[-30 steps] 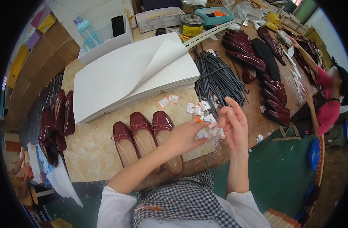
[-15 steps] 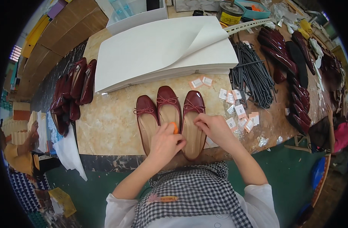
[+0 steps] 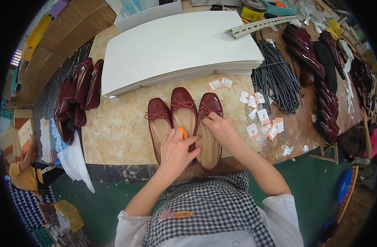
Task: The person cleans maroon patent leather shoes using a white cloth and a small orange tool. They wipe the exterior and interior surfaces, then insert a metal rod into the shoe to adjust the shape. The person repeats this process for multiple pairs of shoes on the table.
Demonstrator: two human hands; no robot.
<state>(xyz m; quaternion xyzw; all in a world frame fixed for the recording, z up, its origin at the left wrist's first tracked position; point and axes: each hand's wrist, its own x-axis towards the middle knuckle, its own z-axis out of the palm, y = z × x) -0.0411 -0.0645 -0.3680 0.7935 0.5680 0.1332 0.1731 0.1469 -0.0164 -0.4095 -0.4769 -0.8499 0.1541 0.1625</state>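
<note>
Three dark red patent ballet flats lie side by side, toes pointing away from me: a left flat, a middle flat and a right flat. Each has a thin bow and a beige insole. My left hand rests over the left and middle flats, its fingers closed round a small orange object whose kind I cannot make out. At the right flat's opening, just below the bow, my right hand has its fingertips pressed together. What they pinch, if anything, is hidden.
Beyond the flats lies a stack of white sheets with a slotted strip on its corner. Paper tags and black rods lie to the right. More red shoes stand left and right. Other people work at both sides.
The top sheet's curled corner now lies flat, and the slotted strip rests over the stack's corner. My right hand has shifted slightly left and up at the right flat. My left hand still holds the orange object.
</note>
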